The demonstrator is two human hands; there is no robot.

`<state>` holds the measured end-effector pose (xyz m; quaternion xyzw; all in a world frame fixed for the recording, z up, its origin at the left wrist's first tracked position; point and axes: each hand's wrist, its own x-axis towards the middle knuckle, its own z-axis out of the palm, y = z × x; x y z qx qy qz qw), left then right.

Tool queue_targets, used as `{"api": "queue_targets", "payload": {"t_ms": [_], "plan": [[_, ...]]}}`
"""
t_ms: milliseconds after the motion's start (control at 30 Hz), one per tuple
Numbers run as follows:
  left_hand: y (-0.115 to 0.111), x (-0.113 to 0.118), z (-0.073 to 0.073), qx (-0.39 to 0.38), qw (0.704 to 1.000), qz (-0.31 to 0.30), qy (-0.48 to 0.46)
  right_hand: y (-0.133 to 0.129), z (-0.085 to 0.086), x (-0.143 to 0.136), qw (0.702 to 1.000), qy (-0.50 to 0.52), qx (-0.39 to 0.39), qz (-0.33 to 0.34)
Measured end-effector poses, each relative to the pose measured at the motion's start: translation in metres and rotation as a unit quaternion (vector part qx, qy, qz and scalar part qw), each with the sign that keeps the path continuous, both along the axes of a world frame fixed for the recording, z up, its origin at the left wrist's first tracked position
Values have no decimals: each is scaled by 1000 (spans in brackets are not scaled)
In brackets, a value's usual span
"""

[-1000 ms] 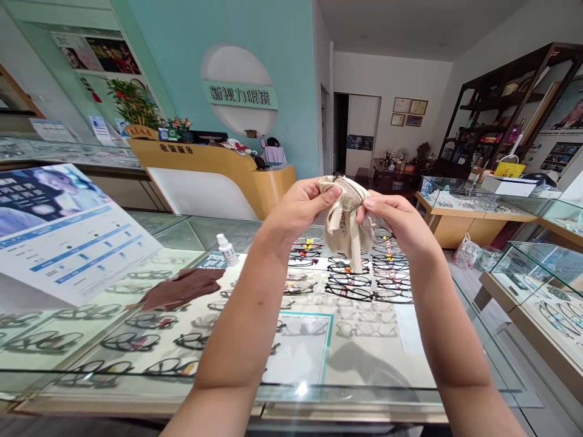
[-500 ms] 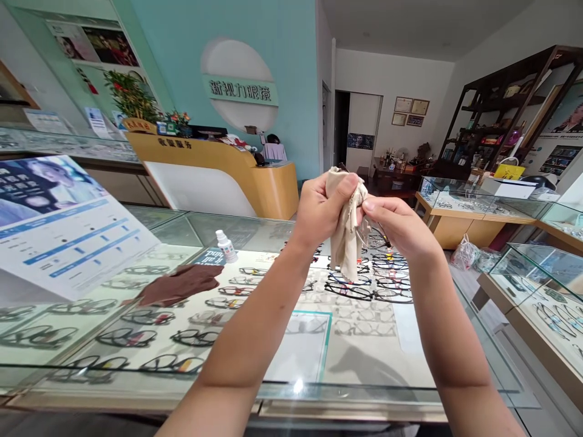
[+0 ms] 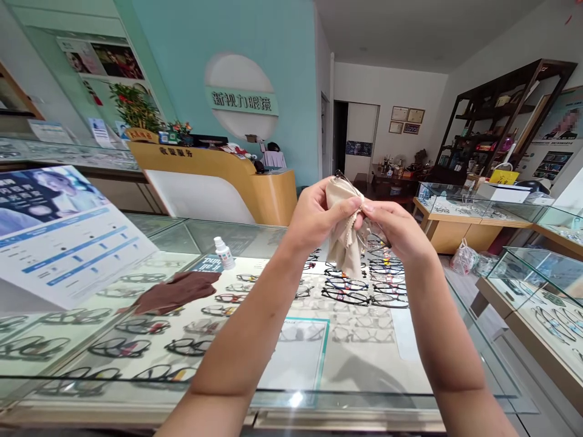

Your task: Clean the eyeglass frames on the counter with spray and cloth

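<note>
Above the glass counter, my left hand (image 3: 319,209) is closed around a beige cleaning cloth (image 3: 341,252) with zigzag edges, its thumb pressed on the cloth. A dark tip of eyeglasses (image 3: 339,175) pokes out at the top of the folds. Most of the glasses is hidden by the cloth and fingers. My right hand (image 3: 389,221) pinches at the cloth's right side, where a thin frame part shows beside the fingers. Both hands nearly touch. Lower left on the counter lie a brown cloth (image 3: 180,291) and a white spray bottle (image 3: 223,252).
The glass display counter (image 3: 364,370) holds rows of eyeglasses (image 3: 346,296) under its top. A folded calendar card (image 3: 82,237) stands at left. Other glass cases (image 3: 542,303) are at right, and a curved wooden desk (image 3: 273,194) is behind.
My left thumb has shifted down along the cloth, and more of the cloth's upper part shows. The view has tilted slightly upward. Both hands keep their hold.
</note>
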<state>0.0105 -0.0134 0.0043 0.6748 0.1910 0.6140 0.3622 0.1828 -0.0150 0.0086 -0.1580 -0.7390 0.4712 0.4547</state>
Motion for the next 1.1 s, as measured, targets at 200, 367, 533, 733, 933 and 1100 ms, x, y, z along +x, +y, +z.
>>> {"api": "queue_targets", "payload": {"t_ms": [200, 367, 533, 733, 933, 1100], "plan": [[11, 5, -9, 9, 992, 88, -91, -2, 0, -4, 998, -38, 38, 27], [11, -9, -4, 7, 998, -56, 9, -5, 5, 9, 999, -4, 24, -25], [-1, -3, 0, 32, 995, -92, 13, -1, 3, 10, 999, 21, -17, 24], [0, 10, -7, 40, 996, 46, -58, 2, -5, -7, 999, 6, 19, 36], [11, -5, -9, 31, 999, -13, -8, 5, -2, 9, 997, -12, 33, 70], [3, -10, -4, 17, 993, -96, 60, 0, 4, 10, 999, -1, -9, 53]]}}
